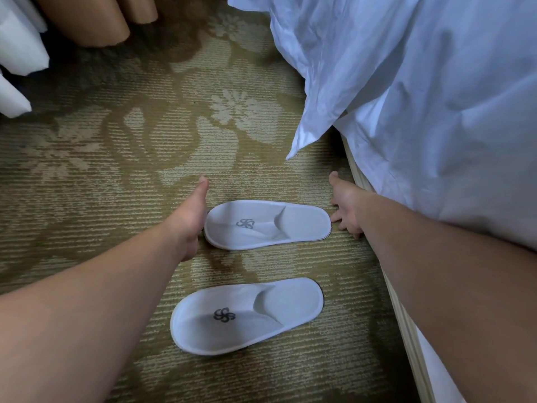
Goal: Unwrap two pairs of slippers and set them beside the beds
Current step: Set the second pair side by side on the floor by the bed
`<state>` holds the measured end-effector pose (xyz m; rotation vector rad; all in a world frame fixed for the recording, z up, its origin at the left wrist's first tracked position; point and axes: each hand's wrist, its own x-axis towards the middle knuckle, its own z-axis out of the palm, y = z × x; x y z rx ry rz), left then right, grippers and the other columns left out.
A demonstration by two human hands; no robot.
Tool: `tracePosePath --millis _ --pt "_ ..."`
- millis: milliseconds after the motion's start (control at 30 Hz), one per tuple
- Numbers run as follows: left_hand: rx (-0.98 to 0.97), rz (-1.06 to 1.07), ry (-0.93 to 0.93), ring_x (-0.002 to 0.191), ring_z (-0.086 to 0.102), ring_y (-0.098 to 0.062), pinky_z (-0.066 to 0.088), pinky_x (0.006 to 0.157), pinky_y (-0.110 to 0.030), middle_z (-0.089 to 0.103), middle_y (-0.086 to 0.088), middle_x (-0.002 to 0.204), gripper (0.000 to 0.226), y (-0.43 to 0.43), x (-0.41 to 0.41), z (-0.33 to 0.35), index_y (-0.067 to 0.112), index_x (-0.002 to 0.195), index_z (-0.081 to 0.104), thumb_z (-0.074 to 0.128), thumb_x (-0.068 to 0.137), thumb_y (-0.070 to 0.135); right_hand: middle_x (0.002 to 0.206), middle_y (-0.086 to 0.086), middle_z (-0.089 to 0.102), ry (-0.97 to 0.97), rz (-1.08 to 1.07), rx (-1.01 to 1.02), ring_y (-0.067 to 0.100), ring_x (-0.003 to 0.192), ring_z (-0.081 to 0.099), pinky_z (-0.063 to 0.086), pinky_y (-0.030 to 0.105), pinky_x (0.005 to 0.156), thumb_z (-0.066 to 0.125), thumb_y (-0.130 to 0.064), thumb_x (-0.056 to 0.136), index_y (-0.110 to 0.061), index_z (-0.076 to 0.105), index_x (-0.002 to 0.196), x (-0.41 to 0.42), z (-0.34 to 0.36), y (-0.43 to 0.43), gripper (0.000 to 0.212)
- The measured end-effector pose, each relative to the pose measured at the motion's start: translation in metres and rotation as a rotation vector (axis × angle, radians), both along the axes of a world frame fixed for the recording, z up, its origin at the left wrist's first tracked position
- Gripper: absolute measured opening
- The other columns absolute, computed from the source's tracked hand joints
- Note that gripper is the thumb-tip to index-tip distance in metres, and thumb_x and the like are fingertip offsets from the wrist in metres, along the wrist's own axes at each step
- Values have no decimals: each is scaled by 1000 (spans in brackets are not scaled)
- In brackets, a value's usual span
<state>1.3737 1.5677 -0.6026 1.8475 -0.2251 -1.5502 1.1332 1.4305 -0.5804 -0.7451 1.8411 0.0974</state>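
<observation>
Now far slipper (267,223): left hand (189,219) at heel, grip unclear; right hand (345,207) splayed, touching toe.

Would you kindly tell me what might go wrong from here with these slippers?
1. The far slipper lies between the left hand at its heel and the right hand at its toe; an uneven nudge could leave it crooked beside the near slipper.
2. The duvet corner hangs close by the right hand, which might snag it.

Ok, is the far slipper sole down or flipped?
Sole down. The far slipper lies flat on the carpet, its insole logo and toe band facing up.
</observation>
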Motion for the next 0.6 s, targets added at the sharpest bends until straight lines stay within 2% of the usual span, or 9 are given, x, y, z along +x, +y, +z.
tracePosePath --millis 167,233,367,500,600 --pt "-4 31 23 143 31 -21 18 113 -44 18 2 163 87 5 0 5 33 155 15 28 85 82 155 16 33 -4 7 -22 28 145 26 3 52 117 25 -82 83 -24 20 154 -2 -2 3 92" --pt "-3 22 15 143 30 -21 20 110 -42 18 2 163 88 7 1 9 32 155 14 28 84 82 158 14 28 -6 -2 -27 27 145 27 4 51 117 26 -81 84 -24 20 154 -2 0 6 91" --pt "12 -23 -50 147 23 -24 7 118 -47 14 0 164 90 11 4 16 29 156 15 27 84 82 161 14 19 -3 -23 14 28 148 18 1 53 117 26 -82 83 -25 12 156 -5 7 13 93" --pt "52 -74 -136 146 26 -28 12 117 -49 21 -3 163 85 21 5 17 24 155 20 26 89 77 160 19 17 -17 -43 89 36 148 9 -2 57 115 24 -85 80 -24 6 156 -10 15 24 99" --pt "105 -121 -173 147 25 -29 16 117 -46 23 -6 162 83 36 2 18 18 154 25 27 92 73 159 20 19 -47 -31 129 36 148 10 -3 57 115 21 -85 80 -19 11 156 -14 21 35 100"
